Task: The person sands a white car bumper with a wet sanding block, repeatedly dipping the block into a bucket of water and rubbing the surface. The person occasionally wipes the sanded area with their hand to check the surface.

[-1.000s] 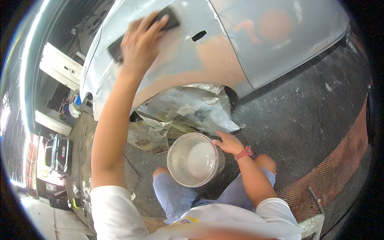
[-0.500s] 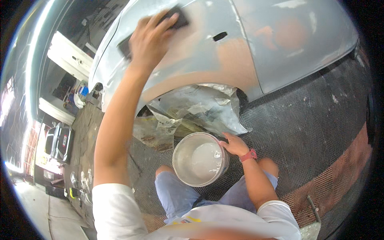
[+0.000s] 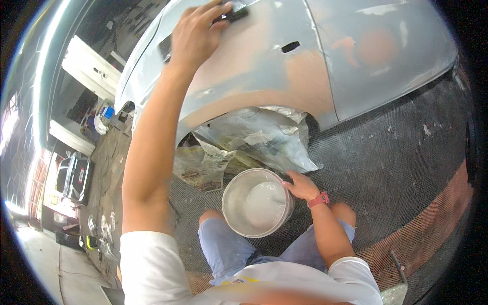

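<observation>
My left hand [image 3: 197, 36] is stretched far over the car's grey and tan rear side panel [image 3: 254, 56], its fingers closed over a long dark sanding block [image 3: 235, 15] that lies on the panel. The block's middle is hidden beneath the hand. At the rim of a pale round bucket [image 3: 230, 195] between my knees, my right hand [image 3: 303, 187] keeps hold, its thumb side over the edge. Cloudy whitish water [image 3: 259, 203] stands in the bucket. On the right wrist sits a red watch [image 3: 318, 199].
Crumpled plastic sheeting [image 3: 259, 134] covers the wheel arch just beyond the bucket. Dark textured matting [image 3: 386, 152] spreads to the right, with a reddish strip near its edge. At far left stand a dark parked car [image 3: 76, 178] and white panels [image 3: 89, 68].
My left hand has slid with the sanding block up and slightly left across the panel. My right hand stays at the bucket rim. The view has shifted slightly.
</observation>
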A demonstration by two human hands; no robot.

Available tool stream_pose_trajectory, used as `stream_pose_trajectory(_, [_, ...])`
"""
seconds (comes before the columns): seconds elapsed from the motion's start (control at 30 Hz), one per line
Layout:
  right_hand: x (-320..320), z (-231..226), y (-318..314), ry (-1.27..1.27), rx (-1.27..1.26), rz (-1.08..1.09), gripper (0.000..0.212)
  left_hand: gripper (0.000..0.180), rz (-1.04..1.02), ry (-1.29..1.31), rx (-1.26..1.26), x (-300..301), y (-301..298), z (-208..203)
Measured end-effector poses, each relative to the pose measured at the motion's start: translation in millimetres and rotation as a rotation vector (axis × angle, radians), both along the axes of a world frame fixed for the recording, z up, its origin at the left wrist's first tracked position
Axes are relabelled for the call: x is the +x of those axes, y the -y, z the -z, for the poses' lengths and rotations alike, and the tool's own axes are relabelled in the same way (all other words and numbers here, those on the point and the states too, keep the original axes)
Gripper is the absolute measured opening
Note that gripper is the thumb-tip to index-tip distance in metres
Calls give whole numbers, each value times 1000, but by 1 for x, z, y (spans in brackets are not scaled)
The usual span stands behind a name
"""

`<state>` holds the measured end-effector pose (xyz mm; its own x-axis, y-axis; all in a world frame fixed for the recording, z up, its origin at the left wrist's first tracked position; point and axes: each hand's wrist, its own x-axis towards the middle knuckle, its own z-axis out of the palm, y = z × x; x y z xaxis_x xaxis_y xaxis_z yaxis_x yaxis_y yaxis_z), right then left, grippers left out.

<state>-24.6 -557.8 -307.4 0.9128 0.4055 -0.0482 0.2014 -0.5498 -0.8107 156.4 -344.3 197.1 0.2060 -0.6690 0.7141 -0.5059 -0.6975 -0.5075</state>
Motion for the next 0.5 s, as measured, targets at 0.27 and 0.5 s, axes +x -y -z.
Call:
stream_pose_trajectory(0.27, [-1,-3,15,-31,6,4,76,43,-184,-99,16,-61,-65,13])
stream_pose_trajectory(0.5, [1,5,-1,-60,11,5,76,51,-87,-66,22,5,-11,6])
